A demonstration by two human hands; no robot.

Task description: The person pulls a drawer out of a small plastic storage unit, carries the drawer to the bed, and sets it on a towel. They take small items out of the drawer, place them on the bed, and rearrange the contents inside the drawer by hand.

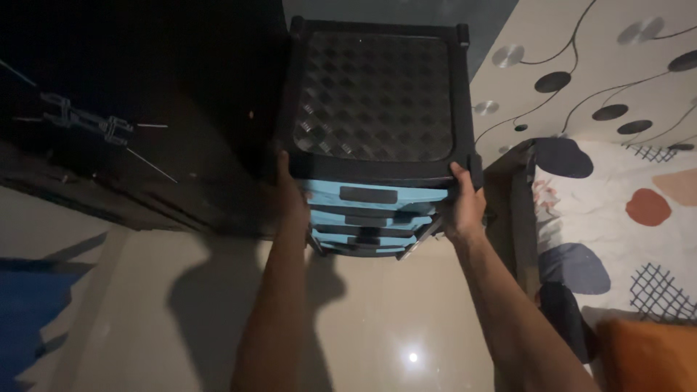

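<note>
A plastic drawer unit (374, 94) stands on the floor ahead of me, with a black frame, a diamond-patterned black top and several light-blue drawers (374, 194) down its front. My left hand (290, 199) grips the unit's left front corner just under the top. My right hand (462, 207) grips the right front corner, thumb on the top's edge. Both forearms reach forward from the bottom of the view.
A dark cabinet (131, 123) stands against the unit's left side. A bed (624, 218) with a patterned sheet and an orange pillow (646, 356) lies close on the right. Glossy beige floor tiles (377, 319) lie below, and a blue cloth (29, 305) shows at far left.
</note>
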